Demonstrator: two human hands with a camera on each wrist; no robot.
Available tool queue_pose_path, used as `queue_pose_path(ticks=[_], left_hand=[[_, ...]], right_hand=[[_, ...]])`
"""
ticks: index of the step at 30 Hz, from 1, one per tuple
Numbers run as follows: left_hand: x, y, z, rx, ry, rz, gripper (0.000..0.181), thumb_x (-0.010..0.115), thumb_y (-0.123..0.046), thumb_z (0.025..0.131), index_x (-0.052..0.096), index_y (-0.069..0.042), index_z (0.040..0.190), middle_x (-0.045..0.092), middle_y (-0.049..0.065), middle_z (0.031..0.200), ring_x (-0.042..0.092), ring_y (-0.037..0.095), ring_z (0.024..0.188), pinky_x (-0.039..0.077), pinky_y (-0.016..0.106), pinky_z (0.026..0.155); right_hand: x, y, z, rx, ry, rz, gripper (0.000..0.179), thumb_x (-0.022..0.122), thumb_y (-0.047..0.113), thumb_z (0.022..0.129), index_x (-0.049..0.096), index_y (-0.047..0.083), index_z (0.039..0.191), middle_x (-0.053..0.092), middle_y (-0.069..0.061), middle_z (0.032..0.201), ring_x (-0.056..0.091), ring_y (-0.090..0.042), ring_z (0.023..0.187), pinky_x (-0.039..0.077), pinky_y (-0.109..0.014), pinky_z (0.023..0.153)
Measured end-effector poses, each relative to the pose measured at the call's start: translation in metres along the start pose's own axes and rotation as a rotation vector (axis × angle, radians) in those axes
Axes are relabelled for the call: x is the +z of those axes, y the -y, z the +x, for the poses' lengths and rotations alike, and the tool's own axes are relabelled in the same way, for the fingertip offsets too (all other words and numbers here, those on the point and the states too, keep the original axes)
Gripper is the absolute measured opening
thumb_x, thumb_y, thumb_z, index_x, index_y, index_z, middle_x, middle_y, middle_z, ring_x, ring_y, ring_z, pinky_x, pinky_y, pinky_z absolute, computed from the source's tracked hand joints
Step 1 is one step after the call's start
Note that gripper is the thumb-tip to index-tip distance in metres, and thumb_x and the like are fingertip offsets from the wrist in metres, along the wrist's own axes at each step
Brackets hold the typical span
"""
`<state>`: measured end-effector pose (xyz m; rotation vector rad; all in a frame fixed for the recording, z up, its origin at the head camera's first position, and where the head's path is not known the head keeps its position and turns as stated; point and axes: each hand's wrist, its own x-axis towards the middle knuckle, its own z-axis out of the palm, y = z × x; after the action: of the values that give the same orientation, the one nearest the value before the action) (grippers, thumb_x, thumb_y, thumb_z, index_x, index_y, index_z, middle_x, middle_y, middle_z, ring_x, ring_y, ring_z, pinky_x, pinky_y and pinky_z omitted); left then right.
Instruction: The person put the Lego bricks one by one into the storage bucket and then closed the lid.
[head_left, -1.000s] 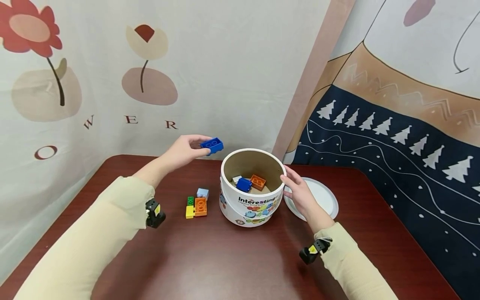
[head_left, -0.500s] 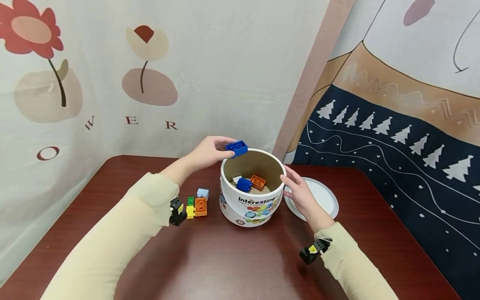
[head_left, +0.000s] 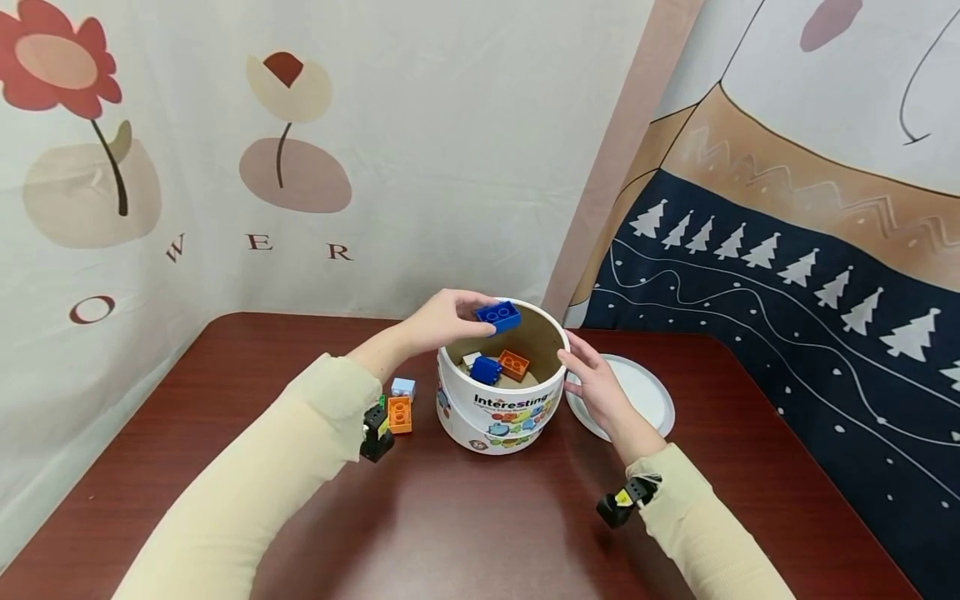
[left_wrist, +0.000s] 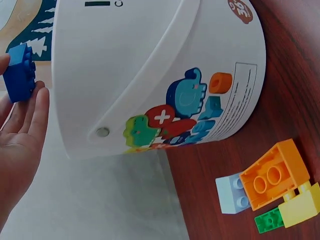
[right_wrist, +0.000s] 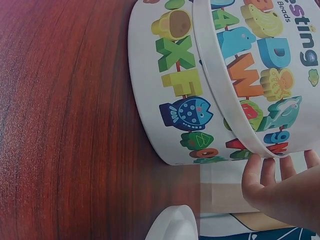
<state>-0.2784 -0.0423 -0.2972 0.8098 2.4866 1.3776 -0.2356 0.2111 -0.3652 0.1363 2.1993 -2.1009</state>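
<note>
My left hand (head_left: 450, 323) pinches a blue toy building brick (head_left: 498, 317) between thumb and fingers, over the bucket's open top at its back left. The white bucket (head_left: 480, 421), printed with "Interesting" and colourful pictures, stands upright. Inside it lie another blue brick (head_left: 486, 370), an orange brick (head_left: 513, 365) and a small white piece (head_left: 471, 359). On the bucket's right side, my right hand (head_left: 600, 387) holds the wall near the rim. The right wrist view shows its curved fingers (right_wrist: 268, 170) touching the outer wall by the white handle.
Left of the bucket lie a light blue brick (left_wrist: 231, 194), an orange brick (left_wrist: 275, 175), a yellow brick (left_wrist: 301, 206) and a green brick (left_wrist: 270, 220). A white round lid (head_left: 637, 400) lies on the brown table (head_left: 480, 533) to the right. Printed curtains hang behind.
My left hand has carried the blue brick rightward from beside the bucket to above its opening, and slightly down. My right hand stays on the bucket.
</note>
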Motion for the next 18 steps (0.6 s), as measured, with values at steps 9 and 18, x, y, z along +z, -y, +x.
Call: queue_pose_path(ticks=[9,18], left_hand=[[0.002,0.001,0.001,0.026,-0.009,-0.036,0.046,0.065,-0.018,0.087,0.054,-0.004,0.13,0.058,0.015,0.128,0.055,0.028,0.118,0.046,0.04,0.1],[-0.013,0.003,-0.006,0.067,-0.174,-0.064,0.037,0.063,-0.019,0.088,0.06,-0.005,0.122,0.063,0.017,0.119,0.059,0.025,0.107,0.048,0.04,0.096]], right_hand=[[0.0,-0.002,0.002,-0.006,0.004,-0.006,0.051,0.046,0.022,0.099,0.03,0.017,0.147,0.028,-0.011,0.152,0.033,-0.031,0.135,0.034,-0.052,0.107],[-0.001,-0.001,0.002,-0.007,0.003,-0.007,0.051,0.045,0.022,0.099,0.03,0.017,0.147,0.028,-0.012,0.152,0.032,-0.032,0.135,0.033,-0.053,0.108]])
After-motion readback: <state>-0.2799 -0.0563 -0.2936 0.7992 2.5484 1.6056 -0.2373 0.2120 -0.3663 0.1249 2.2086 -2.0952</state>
